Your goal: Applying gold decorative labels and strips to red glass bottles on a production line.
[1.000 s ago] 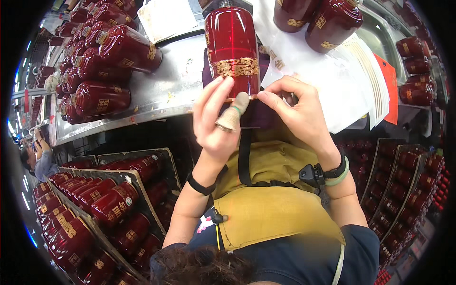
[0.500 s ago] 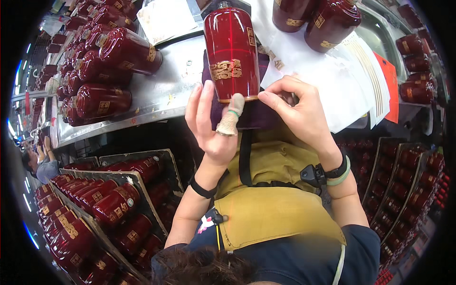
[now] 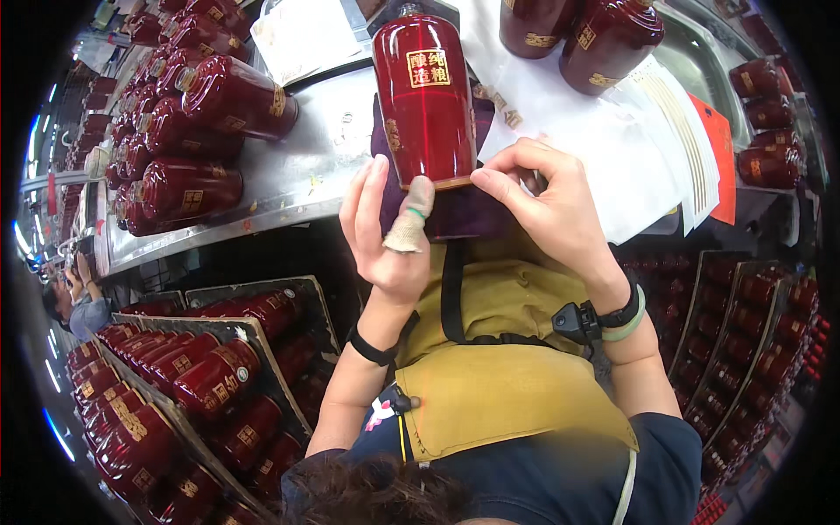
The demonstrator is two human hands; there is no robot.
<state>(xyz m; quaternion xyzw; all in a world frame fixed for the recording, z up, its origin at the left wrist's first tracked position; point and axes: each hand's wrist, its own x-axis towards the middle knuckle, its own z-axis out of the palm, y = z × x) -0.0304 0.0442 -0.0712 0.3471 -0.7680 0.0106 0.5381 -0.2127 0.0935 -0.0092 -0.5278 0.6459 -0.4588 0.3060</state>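
Note:
A glossy dark red bottle (image 3: 426,122) with a gold square panel facing up is in front of me, its neck pointing away and its base toward me. A thin red line of light runs along it. Dark purple cloth (image 3: 391,194) shows beneath. My left hand (image 3: 389,232) is at the left of the base, fingers stretched out and apart; its thumb, in a pale cloth finger cover (image 3: 407,229), touches the base edge. My right hand (image 3: 544,192) has thumb and bent index finger together at the base's right corner; its other fingers are curled and partly hidden.
Several red bottles (image 3: 192,188) lie stacked on the metal table (image 3: 302,175) at left. Two more bottles (image 3: 612,44) stand at the back right, by white paper sheets (image 3: 595,157) and an orange sheet (image 3: 719,162). Crates (image 3: 254,328) of bottles flank me. Another person (image 3: 86,306) is at far left.
The bottle has turned about its length: the gold square panel came from the right edge to the middle, and the gold patterned design went to the left edge. My left thumb shifted slightly left.

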